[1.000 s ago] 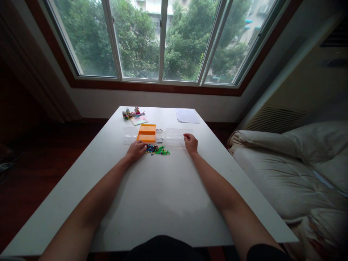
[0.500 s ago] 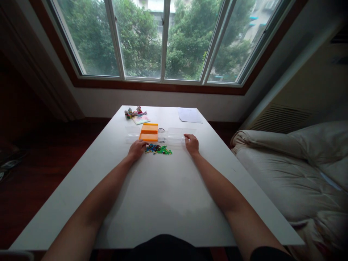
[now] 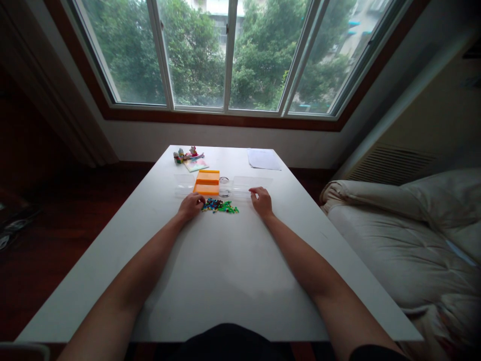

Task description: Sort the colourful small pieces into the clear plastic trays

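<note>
A small pile of coloured building bricks (image 3: 221, 206), mostly blue and dark on the left and green on the right, lies on the white table (image 3: 229, 265). At its left edge rests my left hand (image 3: 191, 205), fingers curled and tips together; anything between them is too small to make out. My right hand (image 3: 262, 201) is right of the pile, index finger reaching left and apart from the thumb, with nothing visible in it. It is over the near edge of a clear plastic tray (image 3: 244, 183). An orange two-part tray (image 3: 207, 183) lies just behind the pile.
Another clear plastic piece (image 3: 184, 183) lies left of the orange tray. Farther back are small toy figures (image 3: 184, 155), a pastel booklet (image 3: 196, 165) and white paper sheets (image 3: 263, 159). A pale sofa (image 3: 398, 235) stands beyond the table's right edge.
My right hand has shifted slightly left along the clear tray, its index finger now stretched out more. My left hand stays at the pile's left edge, with its fingers curled more.
</note>
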`<action>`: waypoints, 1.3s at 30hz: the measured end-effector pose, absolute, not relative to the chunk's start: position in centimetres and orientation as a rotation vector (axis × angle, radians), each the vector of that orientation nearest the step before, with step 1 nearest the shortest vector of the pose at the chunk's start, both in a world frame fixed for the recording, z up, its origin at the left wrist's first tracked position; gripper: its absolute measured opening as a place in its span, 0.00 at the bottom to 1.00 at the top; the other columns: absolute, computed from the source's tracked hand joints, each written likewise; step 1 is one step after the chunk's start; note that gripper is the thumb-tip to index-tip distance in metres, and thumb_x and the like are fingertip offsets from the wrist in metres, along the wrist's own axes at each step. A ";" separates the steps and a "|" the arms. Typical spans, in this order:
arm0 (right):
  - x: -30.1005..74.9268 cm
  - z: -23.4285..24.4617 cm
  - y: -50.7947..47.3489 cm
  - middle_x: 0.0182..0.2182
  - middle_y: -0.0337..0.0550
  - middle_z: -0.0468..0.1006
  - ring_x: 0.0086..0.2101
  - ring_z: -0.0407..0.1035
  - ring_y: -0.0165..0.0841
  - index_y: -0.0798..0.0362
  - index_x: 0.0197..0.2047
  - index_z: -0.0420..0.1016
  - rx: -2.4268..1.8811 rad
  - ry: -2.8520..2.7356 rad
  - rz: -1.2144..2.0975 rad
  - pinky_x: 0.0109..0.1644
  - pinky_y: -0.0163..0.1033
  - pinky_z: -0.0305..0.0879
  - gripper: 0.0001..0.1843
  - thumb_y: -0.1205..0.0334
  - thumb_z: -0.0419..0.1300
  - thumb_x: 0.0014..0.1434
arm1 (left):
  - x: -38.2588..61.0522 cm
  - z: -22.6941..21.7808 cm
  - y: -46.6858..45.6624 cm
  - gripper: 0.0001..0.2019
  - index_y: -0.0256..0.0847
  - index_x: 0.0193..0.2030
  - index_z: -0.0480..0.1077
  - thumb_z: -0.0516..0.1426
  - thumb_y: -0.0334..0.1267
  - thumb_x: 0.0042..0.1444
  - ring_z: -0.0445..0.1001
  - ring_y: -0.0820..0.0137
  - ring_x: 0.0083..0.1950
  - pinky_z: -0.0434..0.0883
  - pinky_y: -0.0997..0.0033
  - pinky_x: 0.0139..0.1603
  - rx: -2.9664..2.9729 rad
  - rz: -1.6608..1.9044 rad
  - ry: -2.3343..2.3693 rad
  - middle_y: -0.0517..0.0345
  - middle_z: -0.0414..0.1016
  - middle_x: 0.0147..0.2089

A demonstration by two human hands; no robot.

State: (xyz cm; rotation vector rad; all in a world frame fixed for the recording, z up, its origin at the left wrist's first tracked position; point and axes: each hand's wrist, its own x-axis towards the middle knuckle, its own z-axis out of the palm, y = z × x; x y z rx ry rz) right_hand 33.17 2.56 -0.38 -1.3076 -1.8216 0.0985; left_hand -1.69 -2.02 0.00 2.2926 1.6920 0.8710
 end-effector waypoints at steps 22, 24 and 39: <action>32.0 -0.7 1.6 0.39 0.45 0.79 0.43 0.69 0.38 0.50 0.42 0.80 -1.099 -1.993 0.120 0.51 0.44 0.67 0.11 0.66 0.55 0.64 | -1.6 0.3 -2.3 0.09 0.43 0.39 0.77 0.56 0.41 0.60 0.72 0.64 0.43 0.67 0.67 0.43 2.285 0.830 1.842 0.52 0.77 0.40; 32.0 -0.7 1.6 0.39 0.45 0.79 0.43 0.69 0.38 0.50 0.42 0.80 -1.096 -1.997 0.126 0.51 0.43 0.67 0.11 0.66 0.55 0.64 | -1.6 0.3 -2.3 0.11 0.43 0.39 0.77 0.54 0.41 0.62 0.73 0.63 0.45 0.67 0.67 0.43 2.277 0.836 1.861 0.52 0.77 0.42; 32.0 -0.9 1.6 0.38 0.43 0.79 0.40 0.70 0.36 0.50 0.42 0.79 -1.062 -2.025 0.145 0.49 0.41 0.66 0.11 0.67 0.55 0.64 | -2.9 0.1 -1.5 0.13 0.43 0.46 0.77 0.53 0.43 0.64 0.76 0.69 0.36 0.68 0.72 0.40 1.771 1.365 1.867 0.57 0.82 0.36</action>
